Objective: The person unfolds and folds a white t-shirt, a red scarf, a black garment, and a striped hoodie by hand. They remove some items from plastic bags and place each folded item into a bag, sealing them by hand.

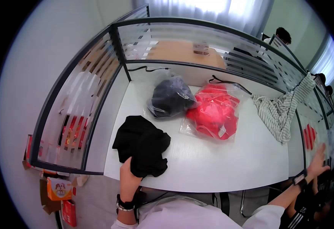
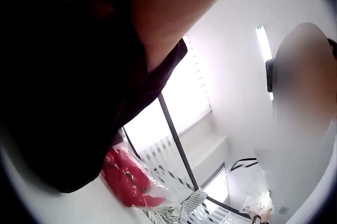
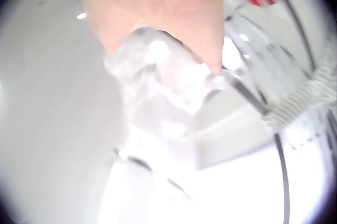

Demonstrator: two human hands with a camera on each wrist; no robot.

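Note:
In the head view, my left hand (image 1: 127, 171) grips the near edge of a black garment (image 1: 142, 139) bunched at the table's left front; cloth hides the fingers. The garment (image 2: 58, 103) fills much of the left wrist view as a dark mass. Far out to the right, beyond the table's side, my right hand (image 1: 318, 162) is stretched out with fingers and thumb spread. A crumpled clear plastic bag (image 3: 163, 92) shows between thumb and fingers in the blurred right wrist view. On the table lie a dark item in a clear bag (image 1: 171, 97) and a red garment in another (image 1: 214, 112).
A glass and metal partition (image 1: 212, 28) rims the white table (image 1: 209, 168). Striped cloth (image 1: 275, 114) drapes over its right side. Black cords lie along the back. Cardboard boxes (image 1: 59, 189) stand on the floor at left; another person (image 1: 283, 36) is beyond the partition.

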